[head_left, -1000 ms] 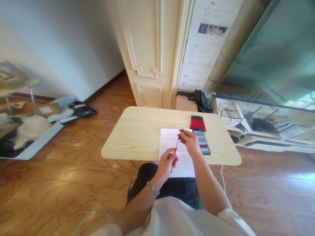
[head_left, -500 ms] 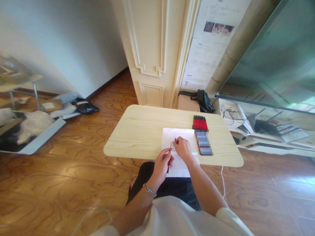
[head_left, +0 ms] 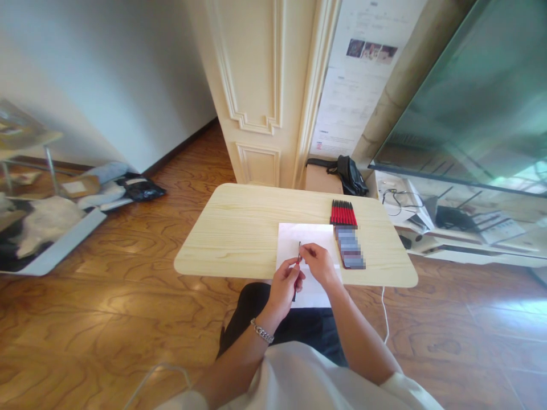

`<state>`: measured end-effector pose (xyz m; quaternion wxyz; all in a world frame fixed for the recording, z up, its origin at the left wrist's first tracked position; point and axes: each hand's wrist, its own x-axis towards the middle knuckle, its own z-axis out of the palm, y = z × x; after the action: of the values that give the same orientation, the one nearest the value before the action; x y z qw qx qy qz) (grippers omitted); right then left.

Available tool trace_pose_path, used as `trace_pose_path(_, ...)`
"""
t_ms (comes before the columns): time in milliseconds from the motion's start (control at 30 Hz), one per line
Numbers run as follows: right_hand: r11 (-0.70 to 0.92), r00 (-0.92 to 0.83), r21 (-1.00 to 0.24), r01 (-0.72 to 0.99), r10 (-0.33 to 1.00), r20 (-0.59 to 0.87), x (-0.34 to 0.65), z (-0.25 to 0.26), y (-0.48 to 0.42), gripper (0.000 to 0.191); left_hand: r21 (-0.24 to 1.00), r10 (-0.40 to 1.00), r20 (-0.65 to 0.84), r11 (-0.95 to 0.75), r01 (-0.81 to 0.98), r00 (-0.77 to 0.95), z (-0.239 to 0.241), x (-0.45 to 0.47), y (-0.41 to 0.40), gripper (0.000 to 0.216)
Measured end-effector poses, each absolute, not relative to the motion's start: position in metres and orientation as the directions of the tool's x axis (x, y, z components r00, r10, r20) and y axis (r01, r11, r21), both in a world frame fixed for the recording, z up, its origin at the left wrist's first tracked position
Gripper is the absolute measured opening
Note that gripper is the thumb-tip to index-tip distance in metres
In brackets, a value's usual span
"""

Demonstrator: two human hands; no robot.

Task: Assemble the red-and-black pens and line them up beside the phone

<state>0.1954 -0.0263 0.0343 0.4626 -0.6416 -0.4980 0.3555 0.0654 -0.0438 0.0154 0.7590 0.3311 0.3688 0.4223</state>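
Observation:
Over a white sheet of paper (head_left: 287,236), my left hand (head_left: 283,288) is closed around a red and black pen (head_left: 294,291), its black end sticking out below the fist. Just above and to the right, my right hand (head_left: 318,263) pinches a small black pen part (head_left: 299,244) between thumb and fingertips. That part lines up with the pen's upper end. Whether the two are joined cannot be made out behind the fingers.
Several red pens with black ends (head_left: 343,213) lie in a row on the pale wooden table (head_left: 231,233). Below them is a phone-like object (head_left: 350,247), its face pixelated. A black bag (head_left: 352,175) rests beyond the far edge, and a white cable (head_left: 385,313) hangs below.
My right hand has brought the black part left onto the pen's upper end, covering the thin pale refill that stuck out before. The view has shifted slightly.

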Motion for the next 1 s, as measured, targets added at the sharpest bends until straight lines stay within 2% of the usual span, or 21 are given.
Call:
trace_pose_path(233,-0.110,0.351,-0.969,0.219,0.936,-0.027,0.203,0.034,-0.023,0.035,0.841,0.877,-0.284,0.422,-0.338,0.388,0.014,0.069,-0.050,0.041)
trace_pose_path(333,-0.148,0.396,-0.938,0.312,0.918,-0.013,0.216,0.037,-0.013,0.036,0.847,0.877,-0.289,0.421,-0.323,0.384,0.011,0.068,-0.053,0.041)
trace_pose_path(400,-0.186,0.377,-0.863,0.470,0.926,0.006,0.222,0.037,-0.008,0.034,0.850,0.879,-0.292,0.419,-0.320,0.377,0.009,0.067,-0.054,0.041)
trace_pose_path(533,-0.296,0.346,-0.592,0.750,0.938,-0.030,0.220,0.031,-0.006,0.029,0.845,0.881,-0.299,0.423,-0.327,0.366,0.008,0.066,-0.053,0.042)
trace_pose_path(600,-0.326,0.353,-0.491,0.808,0.935,-0.038,0.216,0.027,-0.006,0.028,0.844,0.881,-0.303,0.425,-0.326,0.364,0.008,0.065,-0.052,0.043)
trace_pose_path(700,-0.321,0.347,-0.443,0.837,0.938,-0.025,0.213,0.026,-0.007,0.027,0.847,0.884,-0.304,0.421,-0.324,0.356,0.009,0.064,-0.051,0.043)
trace_pose_path(767,-0.304,0.345,-0.483,0.821,0.939,-0.004,0.214,0.027,-0.008,0.027,0.849,0.886,-0.299,0.416,-0.326,0.354,0.009,0.064,-0.051,0.042)
trace_pose_path(833,-0.267,0.343,-0.583,0.767,0.939,0.021,0.217,0.030,-0.013,0.032,0.848,0.888,-0.290,0.411,-0.334,0.357,0.009,0.065,-0.051,0.041)
trace_pose_path(900,-0.210,0.313,-0.725,0.656,0.950,0.008,0.217,0.033,-0.022,0.037,0.846,0.888,-0.281,0.408,-0.342,0.363,0.008,0.066,-0.051,0.040)
trace_pose_path(1000,-0.113,0.177,-0.893,0.435,0.984,-0.038,0.213,0.035,-0.037,0.032,0.848,0.888,-0.267,0.401,-0.347,0.375,0.007,0.069,-0.051,0.039)
